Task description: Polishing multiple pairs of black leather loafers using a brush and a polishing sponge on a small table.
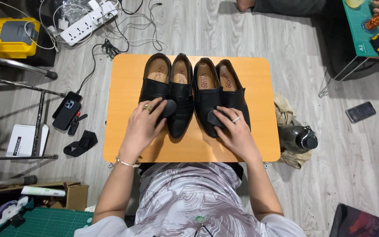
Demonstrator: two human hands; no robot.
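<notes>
Orange table [123, 131]: four glossy black shoes [180, 94]; left hand [143, 125], right hand [235, 131] each gripping dark pad

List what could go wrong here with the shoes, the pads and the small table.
1. The four black shoes fill much of the small orange table; a hard rub could perhaps push one off the far edge.
2. Left hand and right hand each press a dark pad onto a shoe; any polish on it might smear the tan insoles.
3. Cables and a power strip lie on the floor just beyond, where a fallen shoe could land.
</notes>
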